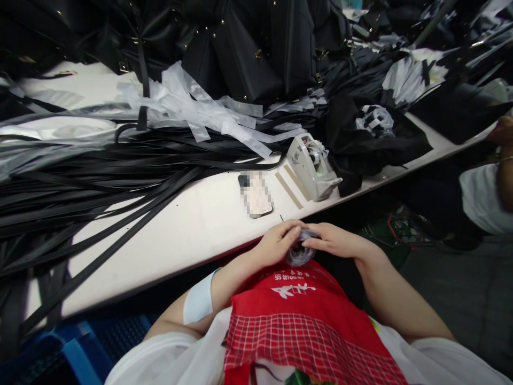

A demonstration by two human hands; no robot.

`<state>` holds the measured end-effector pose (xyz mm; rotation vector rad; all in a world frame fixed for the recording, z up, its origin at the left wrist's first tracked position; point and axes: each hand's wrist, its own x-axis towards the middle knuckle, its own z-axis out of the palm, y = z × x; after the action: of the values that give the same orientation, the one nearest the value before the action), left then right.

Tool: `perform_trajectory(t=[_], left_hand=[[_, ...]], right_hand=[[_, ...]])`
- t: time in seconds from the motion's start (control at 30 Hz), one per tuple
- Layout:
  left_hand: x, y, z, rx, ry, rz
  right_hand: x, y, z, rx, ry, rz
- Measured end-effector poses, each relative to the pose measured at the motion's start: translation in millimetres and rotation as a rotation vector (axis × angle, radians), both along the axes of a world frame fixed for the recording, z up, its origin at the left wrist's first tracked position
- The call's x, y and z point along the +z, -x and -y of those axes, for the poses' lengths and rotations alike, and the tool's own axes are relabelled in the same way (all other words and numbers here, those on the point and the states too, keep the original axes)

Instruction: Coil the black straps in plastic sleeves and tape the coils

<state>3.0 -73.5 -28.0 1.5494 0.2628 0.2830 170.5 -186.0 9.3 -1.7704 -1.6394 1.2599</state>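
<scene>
Both my hands meet just below the white table's (192,230) front edge, over my red apron (296,321). My left hand (276,243) and my right hand (336,241) are closed together around a small coiled bundle (300,252) of dark strap wrapped in clear film. Fingertips of both hands pinch its top. A phone (256,195) lies on the table just beyond my hands, with a white tape dispenser (312,166) to its right.
Several long black straps (100,182) fan across the table's left half. Clear plastic strips (200,112) and black bags (248,48) pile at the back. Another person's arm (503,160) shows at the far right. A blue crate (80,347) stands under the table.
</scene>
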Motion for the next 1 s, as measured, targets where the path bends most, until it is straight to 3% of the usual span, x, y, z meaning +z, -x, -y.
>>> perform_trajectory(t=[0.07,0.13,0.27,0.33,0.4,0.5,0.57,0.7,1.0], left_hand=[[-0.7,4,4,-0.087,-0.079,0.0],[-5.2,10,10,-0.056,-0.12,-0.039],[-20.4,20,23,0.085,-0.096,-0.141],[-25.4,23,26,0.13,-0.074,-0.174],[-27.2,25,27,0.157,-0.057,-0.197],[-26.8,25,26,0.174,-0.024,-0.215],[-26.8,25,25,0.179,-0.004,-0.226],[-28.0,25,22,0.201,0.024,-0.223],[-27.4,24,20,0.208,0.035,-0.21]], right_hand=[[3.0,-2,-3,0.145,0.086,-0.025],[0.9,1,-6,0.193,0.133,-0.072],[-11.6,2,-20,0.052,0.141,-0.032],[-18.4,-2,-35,-0.133,0.009,0.131],[-25.9,-6,-54,-0.322,-0.133,0.43],[-38.8,-7,-82,-0.438,-0.16,0.918],[-46.8,-5,-95,-0.427,-0.138,1.072],[-54.0,-2,-105,-0.389,-0.137,1.154],[-43.7,-15,-102,-0.277,-0.134,1.184]])
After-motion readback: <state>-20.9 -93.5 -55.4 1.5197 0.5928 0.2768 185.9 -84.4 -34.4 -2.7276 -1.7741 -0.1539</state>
